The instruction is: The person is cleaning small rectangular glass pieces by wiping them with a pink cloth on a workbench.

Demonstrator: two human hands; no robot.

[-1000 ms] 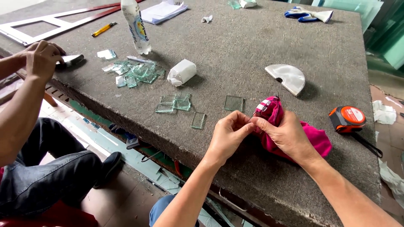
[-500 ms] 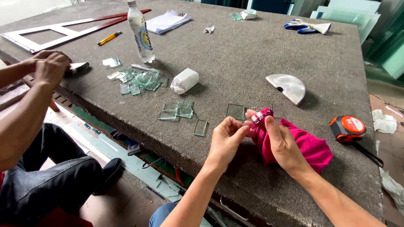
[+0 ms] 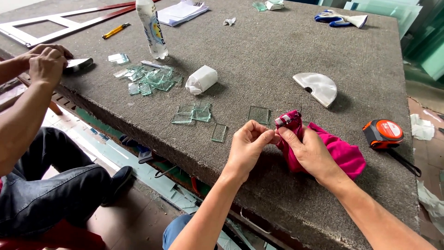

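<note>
My right hand [image 3: 311, 153] grips a bright pink cloth pouch [image 3: 344, 155] that lies on the grey felt-covered table [image 3: 259, 60]. My left hand [image 3: 249, 146] pinches at the pouch's bunched top end [image 3: 287, 119], where a small dark and white piece shows. Fingertips of both hands meet at that end. Small square glass pieces [image 3: 194, 113] lie on the table just left of my hands, one clear square [image 3: 258, 114] right beside the pouch top.
An orange tape measure [image 3: 383, 132] sits right of the pouch. A white half-round piece [image 3: 317, 86], a wrapped white packet [image 3: 201, 79], a plastic bottle [image 3: 150, 28], scattered glass bits [image 3: 150, 78] and gloves [image 3: 340, 19] lie further off. Another person's hands [image 3: 46, 62] work at the left edge.
The view has shifted a little. My hands have turned the pouch so its top end points up and left, and my left fingers have closed on that end.
</note>
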